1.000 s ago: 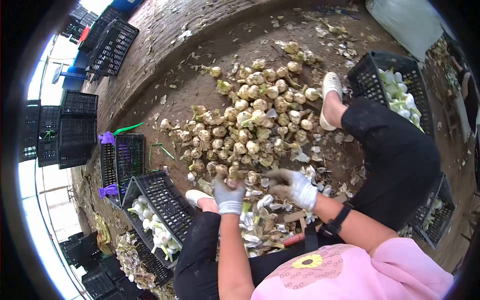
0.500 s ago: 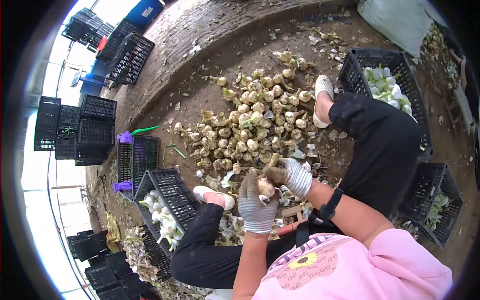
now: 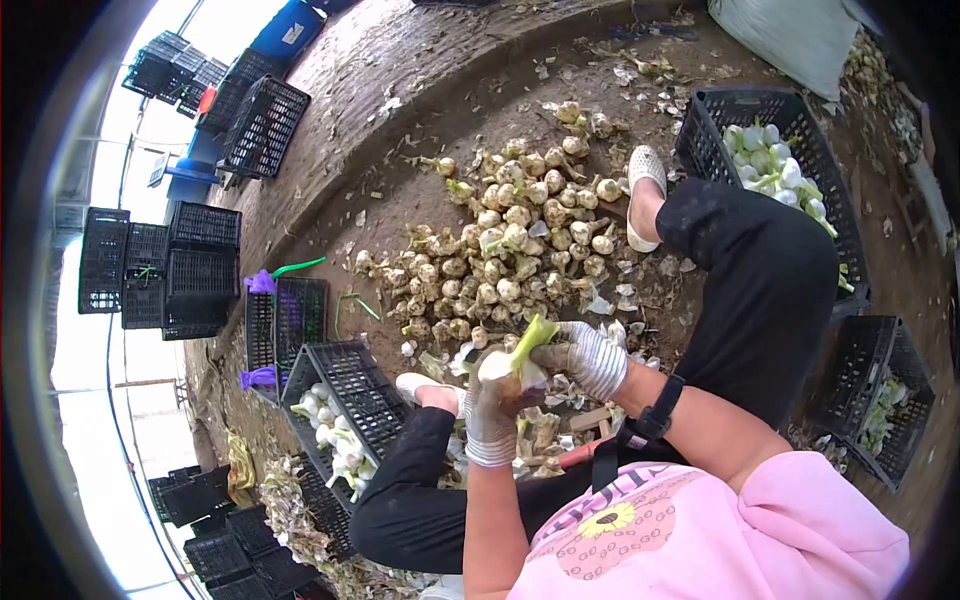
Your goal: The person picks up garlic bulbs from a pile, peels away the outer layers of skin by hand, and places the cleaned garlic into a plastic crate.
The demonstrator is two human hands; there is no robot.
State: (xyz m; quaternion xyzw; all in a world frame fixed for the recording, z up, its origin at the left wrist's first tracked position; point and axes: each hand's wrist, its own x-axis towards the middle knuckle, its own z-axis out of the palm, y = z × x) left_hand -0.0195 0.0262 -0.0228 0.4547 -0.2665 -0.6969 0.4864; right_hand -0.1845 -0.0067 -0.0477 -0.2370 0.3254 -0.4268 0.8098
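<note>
The left hand (image 3: 492, 420), in a grey knit glove, is closed around a pale round bulb with a green stalk (image 3: 508, 365). The gloved right hand (image 3: 585, 358), at the bulb's three o'clock, pinches its outer skin. A heap of unpeeled brown bulbs (image 3: 500, 250) lies at twelve o'clock; a black plastic crate (image 3: 340, 385) sits at nine o'clock.
</note>
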